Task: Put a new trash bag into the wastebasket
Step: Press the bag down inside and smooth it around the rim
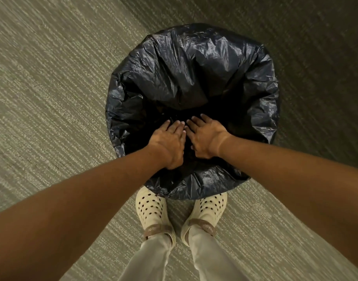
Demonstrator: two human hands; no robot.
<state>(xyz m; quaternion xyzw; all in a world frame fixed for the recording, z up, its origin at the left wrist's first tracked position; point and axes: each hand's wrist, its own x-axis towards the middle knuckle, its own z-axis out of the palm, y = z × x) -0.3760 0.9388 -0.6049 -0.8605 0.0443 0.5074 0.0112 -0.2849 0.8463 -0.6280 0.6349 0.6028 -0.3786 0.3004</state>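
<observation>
Two bare forearms fill the lower corners, cut off at the frame edges, and reach down to the middle of the picture. Both hands lie side by side, palms down, inside the mouth of the trash bag (186, 63): the left hand (170, 144) has its fingers flat and close together, its thumb lost in the dark plastic; the right hand (204, 138) has its fingers slightly spread, pressing on the film, pinching nothing that can be seen. Black, glossy and heavily crinkled, the bag is draped over a round opening and folded down on all sides, so the wastebasket beneath is wholly hidden and its material cannot be told. Its inside near the hands is too dark to make out. Below its near edge stand two cream perforated clogs, the left clog (150, 209) and the right clog (208, 207), toes partly covered by the plastic; their brown heel straps bear writing too blurred to read. Pale trouser legs run out of frame. Underfoot lies grey-green carpet (42, 88) with a ribbed, streaky weave, smeared by motion.
</observation>
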